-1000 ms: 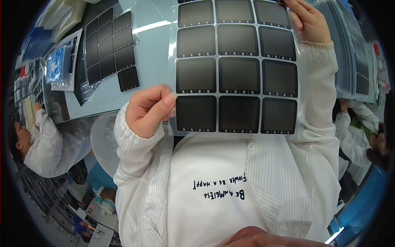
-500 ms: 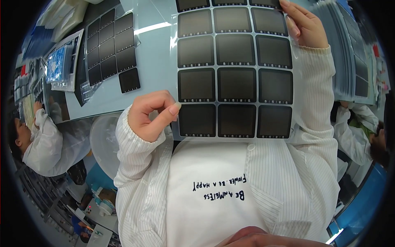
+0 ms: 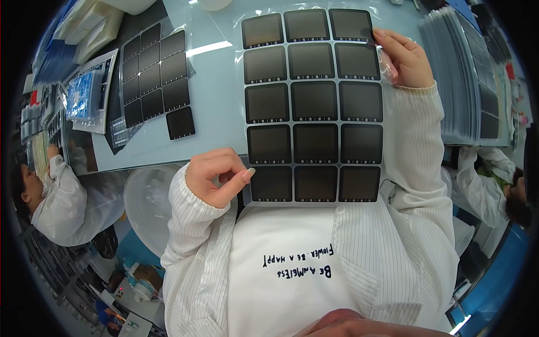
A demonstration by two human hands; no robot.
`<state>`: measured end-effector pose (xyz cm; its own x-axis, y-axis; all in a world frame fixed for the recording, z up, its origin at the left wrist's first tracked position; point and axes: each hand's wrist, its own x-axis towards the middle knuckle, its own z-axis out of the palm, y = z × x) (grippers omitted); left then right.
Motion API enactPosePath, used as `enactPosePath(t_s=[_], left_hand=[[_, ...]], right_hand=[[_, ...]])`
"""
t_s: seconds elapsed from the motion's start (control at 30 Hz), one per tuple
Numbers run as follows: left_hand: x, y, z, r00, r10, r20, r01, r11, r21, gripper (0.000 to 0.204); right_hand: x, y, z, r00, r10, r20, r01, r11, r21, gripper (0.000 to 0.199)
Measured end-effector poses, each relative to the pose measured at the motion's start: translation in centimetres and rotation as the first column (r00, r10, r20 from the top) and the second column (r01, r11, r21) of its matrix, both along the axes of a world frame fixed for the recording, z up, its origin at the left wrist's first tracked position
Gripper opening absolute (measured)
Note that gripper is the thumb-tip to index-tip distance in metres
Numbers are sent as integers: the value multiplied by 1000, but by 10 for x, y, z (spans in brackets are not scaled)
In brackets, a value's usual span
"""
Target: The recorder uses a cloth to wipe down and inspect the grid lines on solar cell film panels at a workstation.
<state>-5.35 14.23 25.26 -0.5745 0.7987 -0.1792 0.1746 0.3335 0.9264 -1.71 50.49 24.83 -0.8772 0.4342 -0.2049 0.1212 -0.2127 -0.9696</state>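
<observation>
A clear film sheet of dark, rounded rectangular panels (image 3: 314, 101) spans the space between my hands, three columns wide and several rows long. Small light marks run along the bottom of each panel. My left hand (image 3: 216, 178) pinches its near left edge between thumb and fingers, beside the lowest row. Up at the far right edge, by the top rows, my right hand (image 3: 408, 60) grips the film, partly hiding its own fingertips behind it. The near end of the sheet overhangs the table edge in front of my shirt; its far part is over the table.
On the glass-topped table (image 3: 216, 132) at left lies a second panel sheet (image 3: 150, 72) with a single dark panel (image 3: 181, 123) below it. A blue packet (image 3: 84, 95) sits farther left. Stacked sheets (image 3: 457, 78) stand at right. A person in white (image 3: 59, 202) works at left, another (image 3: 485, 180) at right.
The sheet looks smaller and lower, with its whole far row in view now. My right hand has come nearer and a little left; my left hand has shifted slightly nearer and right.
</observation>
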Motion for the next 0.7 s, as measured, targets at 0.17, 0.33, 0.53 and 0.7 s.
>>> enactPosePath(t_s=[0.17,0.33,0.53,0.7], left_hand=[[0,4,-4,998,36,-45,-38,999,-23,15],[-2,21,-20,969,121,-217,-122,992,5,19],[5,31,-23,887,170,-428,-261,951,-164,32],[2,42,-13,842,-10,-539,-116,973,-199,39]], right_hand=[[-7,2,-7,998,2,56,-3,1000,16,25],[-23,-3,-24,982,59,181,-66,997,33,45],[10,-19,-24,937,223,269,-247,967,60,56],[59,-41,2,790,453,413,-496,868,-5,35]])
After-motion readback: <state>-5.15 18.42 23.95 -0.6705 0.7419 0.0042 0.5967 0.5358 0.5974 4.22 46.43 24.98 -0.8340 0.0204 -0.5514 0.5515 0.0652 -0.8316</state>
